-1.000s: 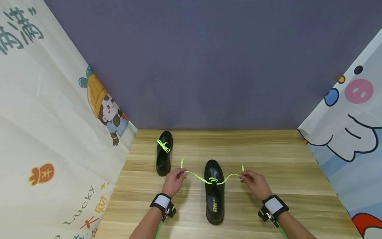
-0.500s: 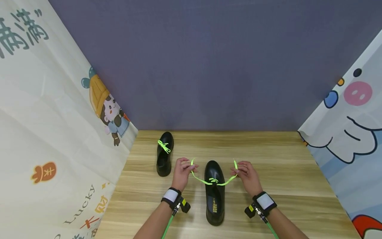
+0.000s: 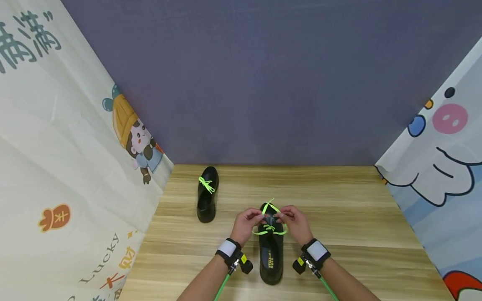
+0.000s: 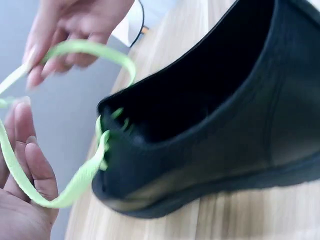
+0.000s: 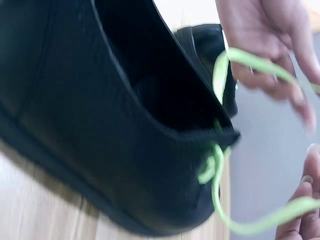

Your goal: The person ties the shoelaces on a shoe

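A black leather shoe (image 3: 270,251) stands on the wooden surface, toe pointing away from me. Its neon green shoelace (image 3: 269,228) runs through the eyelets, with a loose end out to each side. My left hand (image 3: 246,223) pinches one end above the shoe's left side. On the other side my right hand (image 3: 295,223) pinches the other end. The two lace tips cross above the toe. In the left wrist view the lace (image 4: 82,180) arcs from the eyelets to the fingers. The right wrist view shows the shoe's side (image 5: 100,130) close up.
A second black shoe (image 3: 206,205) with a tied green lace stands at the back left. The wooden surface (image 3: 339,188) ends at a dark grey-blue wall (image 3: 241,83). Printed curtains hang left (image 3: 75,146) and right (image 3: 452,167).
Both hands have moved inward from the sides to meet over the shoe's front, bringing the lace ends together so that they cross. The shoes have stayed in place.
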The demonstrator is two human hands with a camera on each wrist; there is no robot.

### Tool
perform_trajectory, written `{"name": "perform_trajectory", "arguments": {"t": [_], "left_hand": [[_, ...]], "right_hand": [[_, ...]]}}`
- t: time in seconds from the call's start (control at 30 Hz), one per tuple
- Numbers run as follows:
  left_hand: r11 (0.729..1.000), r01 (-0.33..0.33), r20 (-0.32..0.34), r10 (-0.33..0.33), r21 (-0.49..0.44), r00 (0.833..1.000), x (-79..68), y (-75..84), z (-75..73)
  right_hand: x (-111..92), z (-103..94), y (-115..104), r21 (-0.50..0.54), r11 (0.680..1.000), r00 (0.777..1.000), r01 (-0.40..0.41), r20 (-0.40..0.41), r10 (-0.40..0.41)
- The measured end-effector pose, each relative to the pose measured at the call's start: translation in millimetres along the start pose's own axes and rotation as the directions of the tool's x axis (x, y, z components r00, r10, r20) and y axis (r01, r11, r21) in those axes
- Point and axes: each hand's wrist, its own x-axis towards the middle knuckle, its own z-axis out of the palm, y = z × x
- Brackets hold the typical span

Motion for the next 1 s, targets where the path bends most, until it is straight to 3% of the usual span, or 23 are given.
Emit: {"name": "perform_trajectory", "arguments": {"t": [0.1,0.3,0.53,0.67,0.8,1.0], "left_hand": [[0.999,0.032,-0.001,-0.032,0.004,0.999,0.2,-1.5,8.1],[0.999,0.025,-0.033,-0.026,-0.032,0.999,0.7,-3.2,20.5],[1.000,0.017,-0.146,-0.015,0.009,0.989,0.1,-1.5,25.4],[0.997,0.022,-0.205,-0.005,0.078,0.979,-2.2,8.6,27.7],[0.990,-0.007,-0.210,0.037,0.142,0.977,-8.7,26.8,30.3],[0.983,-0.012,-0.224,0.053,0.182,0.973,-0.3,6.2,28.3]], "right_hand": [[-1.1,10.9,-2.2,-0.041,0.998,0.999,-0.044,-0.002,0.044],[-5.1,24.3,-2.6,-0.080,0.995,0.998,-0.061,-0.002,0.061],[-6.4,28.0,3.0,-0.104,0.993,0.998,-0.061,0.015,0.063],[-7.8,25.3,5.4,-0.158,0.986,0.997,0.059,0.055,-0.051],[-8.0,21.2,8.4,-0.251,0.934,0.966,0.253,0.120,-0.229],[-5.5,18.4,4.9,-0.404,0.834,0.927,0.375,0.156,-0.341]]}}
